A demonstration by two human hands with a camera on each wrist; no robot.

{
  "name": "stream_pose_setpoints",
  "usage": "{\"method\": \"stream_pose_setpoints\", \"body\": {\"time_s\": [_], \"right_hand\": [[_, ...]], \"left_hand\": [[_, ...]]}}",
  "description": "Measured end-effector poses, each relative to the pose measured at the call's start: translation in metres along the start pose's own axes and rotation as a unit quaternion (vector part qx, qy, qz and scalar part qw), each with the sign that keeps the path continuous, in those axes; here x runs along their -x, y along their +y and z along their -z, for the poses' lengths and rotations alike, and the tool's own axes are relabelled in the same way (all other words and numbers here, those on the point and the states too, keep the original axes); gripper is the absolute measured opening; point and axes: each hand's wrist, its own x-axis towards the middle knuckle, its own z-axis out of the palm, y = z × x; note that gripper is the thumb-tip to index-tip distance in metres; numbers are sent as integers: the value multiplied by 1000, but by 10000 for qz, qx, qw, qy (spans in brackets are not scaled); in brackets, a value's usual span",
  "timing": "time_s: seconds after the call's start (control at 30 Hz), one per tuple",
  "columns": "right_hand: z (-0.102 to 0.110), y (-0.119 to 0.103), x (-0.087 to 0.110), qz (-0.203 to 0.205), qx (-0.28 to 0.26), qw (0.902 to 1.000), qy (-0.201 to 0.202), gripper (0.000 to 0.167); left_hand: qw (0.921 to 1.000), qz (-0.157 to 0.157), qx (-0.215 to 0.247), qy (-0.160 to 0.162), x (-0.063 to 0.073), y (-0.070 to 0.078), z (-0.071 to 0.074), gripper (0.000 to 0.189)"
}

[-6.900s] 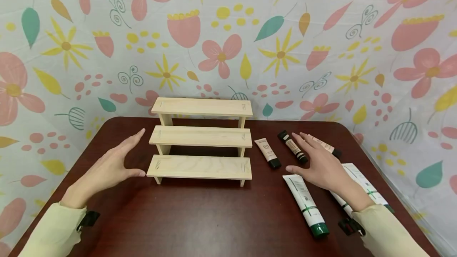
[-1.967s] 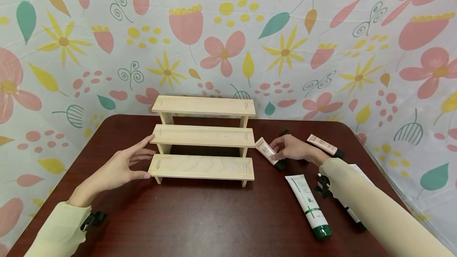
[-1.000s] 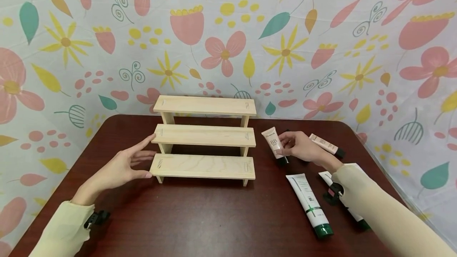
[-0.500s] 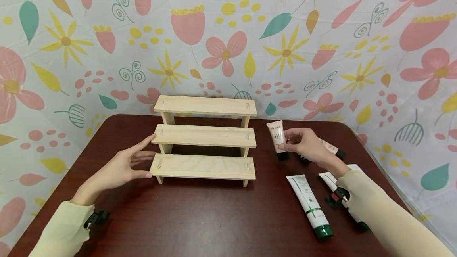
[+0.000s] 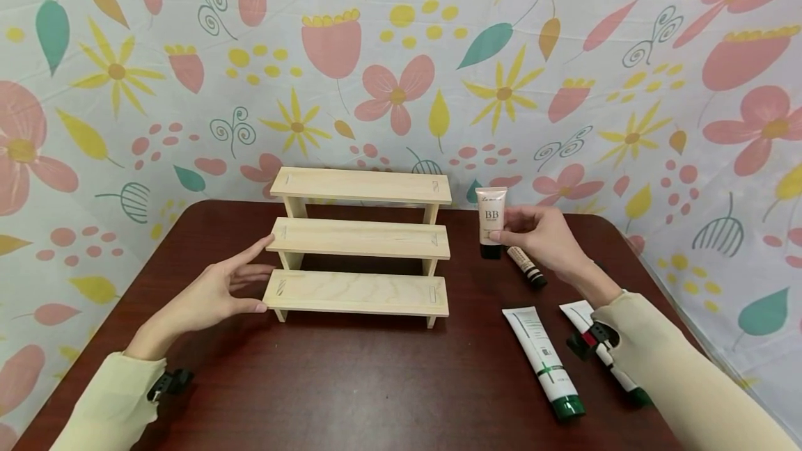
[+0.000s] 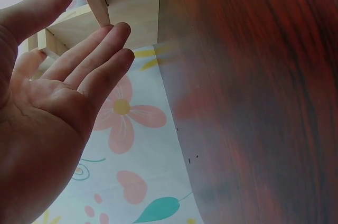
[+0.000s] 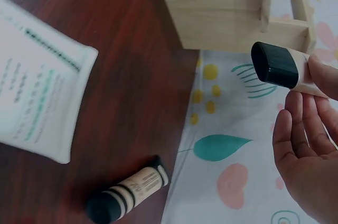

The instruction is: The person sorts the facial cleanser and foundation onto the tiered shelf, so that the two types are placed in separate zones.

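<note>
Between thumb and fingers my right hand (image 5: 544,241) pinches a small beige BB cream tube (image 5: 491,218), upright with its black cap down, above the table and right of the wooden three-step rack (image 5: 357,239). In the right wrist view the tube's black cap (image 7: 274,65) points toward the rack. My left hand (image 5: 203,298) rests its fingertips at the left ends of the rack's lower and middle steps, fingers fairly straight. The left wrist view shows the fingers (image 6: 100,76) against the rack's wooden side (image 6: 95,2).
A beige-and-black tube (image 5: 525,266) lies beneath the right hand. Nearer the front lie white tubes with green caps, one (image 5: 544,360) in full view and another (image 5: 579,315) partly under the right forearm. A floral cloth (image 5: 401,54) hangs behind the dark red-brown table (image 5: 376,381).
My right hand has picked the BB cream tube off the table, raised it and turned it upright. My left hand has come to the rack's left side and stays there.
</note>
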Motion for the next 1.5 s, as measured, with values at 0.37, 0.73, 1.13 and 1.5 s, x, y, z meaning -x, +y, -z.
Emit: {"method": "stream_pose_setpoints", "body": {"time_s": [0.37, 0.73, 1.13, 1.5], "right_hand": [[-2, -23, -11, 268, -235, 9990, 287, 38], [-17, -54, -20, 252, -830, 9961, 165, 40], [-41, -81, -42, 518, -1448, 9880, 154, 41], [-83, -104, -61, 969, -1724, 9801, 191, 40]], "left_hand": [[10000, -32, 5, 11, 0, 3, 0, 113], [10000, -69, -34, 16, 0, 1, 0, 113], [9999, -59, -83, 40, -1, 1, 1, 112], [10000, 6, -22, 17, 0, 1, 0, 113]]}}
